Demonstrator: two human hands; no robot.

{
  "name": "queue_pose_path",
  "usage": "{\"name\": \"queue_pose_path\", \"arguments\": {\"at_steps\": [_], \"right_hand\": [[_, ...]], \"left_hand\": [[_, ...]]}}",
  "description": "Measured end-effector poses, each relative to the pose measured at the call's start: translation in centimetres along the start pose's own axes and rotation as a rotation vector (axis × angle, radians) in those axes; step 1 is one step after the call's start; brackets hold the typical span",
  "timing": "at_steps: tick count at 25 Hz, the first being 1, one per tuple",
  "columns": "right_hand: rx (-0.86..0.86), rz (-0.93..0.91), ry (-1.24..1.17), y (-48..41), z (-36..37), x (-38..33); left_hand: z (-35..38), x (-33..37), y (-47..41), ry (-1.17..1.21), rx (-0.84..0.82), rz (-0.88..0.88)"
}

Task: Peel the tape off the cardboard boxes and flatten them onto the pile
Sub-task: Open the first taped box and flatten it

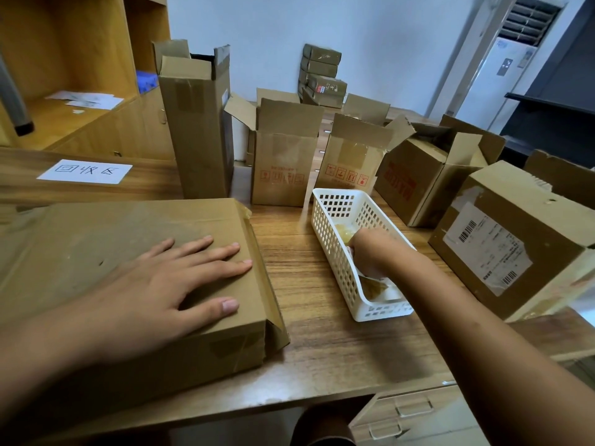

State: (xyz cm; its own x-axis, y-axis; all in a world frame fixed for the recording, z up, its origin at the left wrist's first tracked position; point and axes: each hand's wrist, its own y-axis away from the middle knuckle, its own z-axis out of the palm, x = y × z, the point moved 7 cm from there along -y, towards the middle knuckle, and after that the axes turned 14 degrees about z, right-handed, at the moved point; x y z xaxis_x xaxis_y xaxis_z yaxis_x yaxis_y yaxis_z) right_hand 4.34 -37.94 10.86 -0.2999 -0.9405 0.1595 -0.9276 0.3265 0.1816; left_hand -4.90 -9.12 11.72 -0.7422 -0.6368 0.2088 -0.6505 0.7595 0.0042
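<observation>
— While the left hand point(185, 278) is lying open in the head view, fingers straight and spread on the long box point(96, 246) at the left of the desk point(322, 342), where is the right hand point(367, 249) working?
— It is reaching down into the white basket point(325, 239), near the box's right end. The wrist is hiding its fingers, so I cannot tell whether it is gripping anything. Tape scraps point(375, 288) are lying in the basket beneath it.
— How is the box likely handling?
— I am judging it light, hollow and fairly stiff, with panels giving under a firm press. A tape patch point(231, 346) is clinging to its near side. I am expecting thin, sticky film that is prone to tearing under a fast pull. An edge of that patch is looking like the best place to pinch, with the other hand pressing the top panel.
— What is standing in the way?
— A tall box point(196, 130) is standing upright just behind it, and two open boxes point(283, 162) are standing further right. A labelled box point(502, 239) is crowding the basket's right side. A paper sign point(85, 171) is lying on the surface to the left, and no flattened pile is showing.
</observation>
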Motion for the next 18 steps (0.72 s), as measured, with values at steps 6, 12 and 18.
{"name": "queue_pose_path", "arguments": {"at_steps": [6, 12, 18], "right_hand": [[-0.063, -0.003, 0.204, -0.8, 0.4, 0.2], [0.119, -0.065, 0.174, -0.2, -1.2, 0.8], [0.215, -0.086, -0.015, 1.5, -2.1, 1.4]], "left_hand": [[-0.1, 0.2, 0.1, 0.005, -0.001, 0.000], [-0.1, 0.1, 0.0, -0.001, -0.003, 0.001], [-0.1, 0.1, -0.1, 0.001, 0.004, 0.001]]}}
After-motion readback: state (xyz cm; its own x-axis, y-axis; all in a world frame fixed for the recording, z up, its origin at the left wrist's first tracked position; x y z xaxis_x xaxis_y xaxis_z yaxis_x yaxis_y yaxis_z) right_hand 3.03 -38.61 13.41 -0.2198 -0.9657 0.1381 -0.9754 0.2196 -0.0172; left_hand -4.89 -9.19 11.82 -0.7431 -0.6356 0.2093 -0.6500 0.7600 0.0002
